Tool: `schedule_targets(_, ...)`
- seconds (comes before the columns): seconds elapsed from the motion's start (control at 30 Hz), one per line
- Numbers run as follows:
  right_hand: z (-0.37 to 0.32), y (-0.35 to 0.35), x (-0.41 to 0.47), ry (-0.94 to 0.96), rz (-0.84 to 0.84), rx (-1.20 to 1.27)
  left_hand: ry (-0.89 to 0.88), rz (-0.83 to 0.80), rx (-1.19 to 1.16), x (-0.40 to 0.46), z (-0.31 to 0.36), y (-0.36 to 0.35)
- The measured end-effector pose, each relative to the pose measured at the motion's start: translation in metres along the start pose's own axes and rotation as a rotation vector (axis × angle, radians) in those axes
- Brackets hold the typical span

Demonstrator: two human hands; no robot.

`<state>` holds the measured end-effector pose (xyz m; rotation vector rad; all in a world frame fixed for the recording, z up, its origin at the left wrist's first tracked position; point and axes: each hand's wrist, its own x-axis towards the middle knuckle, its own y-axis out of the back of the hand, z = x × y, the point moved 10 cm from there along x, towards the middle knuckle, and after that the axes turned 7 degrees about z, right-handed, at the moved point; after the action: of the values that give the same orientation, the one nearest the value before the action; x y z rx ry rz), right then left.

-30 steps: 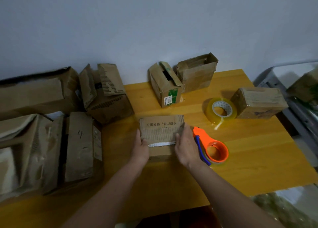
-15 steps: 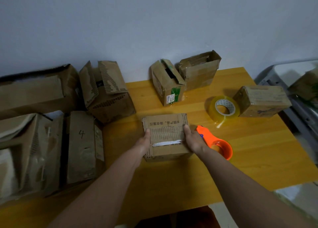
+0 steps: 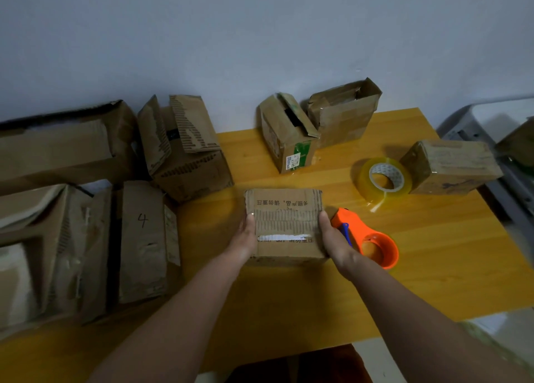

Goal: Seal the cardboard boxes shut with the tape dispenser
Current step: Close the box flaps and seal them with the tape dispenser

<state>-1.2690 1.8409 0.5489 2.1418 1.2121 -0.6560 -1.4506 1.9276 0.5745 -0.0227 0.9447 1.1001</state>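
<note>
Cardboard box (image 3: 284, 226) sits mid-table (image 3: 433, 267), gripped at its 2 sides by left hand (image 3: 245, 236) and right hand (image 3: 332, 238), thumbs on top; orange tape dispenser (image 3: 367, 238) lies just right; tape roll (image 3: 383, 179) beyond.

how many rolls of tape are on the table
2. A clear tape roll lies loose at right, beside a closed box. Another sits in the orange tape dispenser, just right of the right hand. Boxes may hide more.
</note>
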Motion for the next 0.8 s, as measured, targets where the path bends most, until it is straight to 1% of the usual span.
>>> schedule_targets(0.07, 0.004, 0.000, -0.007, -0.015, -0.033, 0.060, 0.060, -0.060, 0.132, 0.001, -0.007, 0.002)
schedule_targets(0.1, 0.002, 0.004, -0.008, 0.003, -0.014, 0.086, 0.048, -0.047, 0.183, 0.003, -0.008, 0.006)
schedule_targets(0.13, -0.002, 0.013, -0.009, 0.061, 0.051, 0.074, -0.004, 0.008, 0.235, 0.004, -0.007, 0.012)
schedule_targets(0.17, -0.011, 0.026, -0.012, 0.165, 0.163, 0.004, -0.100, 0.093, 0.314, 0.003, -0.004, 0.019)
schedule_targets(0.2, -0.027, 0.038, -0.024, 0.320, 0.305, -0.113, -0.255, 0.184, 0.436, -0.002, 0.003, 0.024)
schedule_targets(0.23, -0.049, 0.040, -0.042, 0.525, 0.408, -0.246, -0.451, 0.249, 0.574, -0.012, 0.014, 0.021)
schedule_targets(0.27, -0.068, 0.026, -0.063, 0.746, 0.416, -0.402, -0.641, 0.266, 0.709, -0.023, 0.021, 0.012)
schedule_targets(0.3, -0.077, -0.001, -0.077, 0.914, 0.337, -0.592, -0.783, 0.246, 0.832, -0.033, 0.024, 0.001)
schedule_targets(0.33, -0.074, -0.031, -0.085, 1.000, 0.225, -0.785, -0.857, 0.215, 0.948, -0.036, 0.021, -0.009)
schedule_targets(0.37, -0.066, -0.055, -0.085, 1.008, 0.125, -0.958, -0.879, 0.197, 1.039, -0.035, 0.019, -0.014)
schedule_targets(0.4, -0.057, -0.068, -0.081, 0.971, 0.078, -1.094, -0.863, 0.187, 1.108, -0.032, 0.019, -0.016)
schedule_targets(0.43, -0.051, -0.074, -0.075, 0.935, 0.068, -1.181, -0.834, 0.182, 1.166, -0.029, 0.019, -0.017)
schedule_targets(0.5, -0.050, -0.073, -0.068, 0.914, 0.078, -1.269, -0.775, 0.180, 1.235, -0.025, 0.019, -0.017)
schedule_targets(0.57, -0.049, -0.065, -0.065, 0.906, 0.103, -1.312, -0.722, 0.163, 1.193, -0.024, 0.018, -0.017)
schedule_targets(0.7, -0.047, -0.040, -0.062, 0.852, 0.199, -1.333, -0.619, 0.149, 1.027, -0.021, 0.013, -0.013)
schedule_targets(0.77, -0.047, -0.026, -0.061, 0.791, 0.277, -1.294, -0.586, 0.127, 0.939, -0.021, 0.012, -0.012)
schedule_targets(0.8, -0.046, -0.020, -0.060, 0.753, 0.299, -1.216, -0.586, 0.113, 0.896, -0.022, 0.013, -0.013)
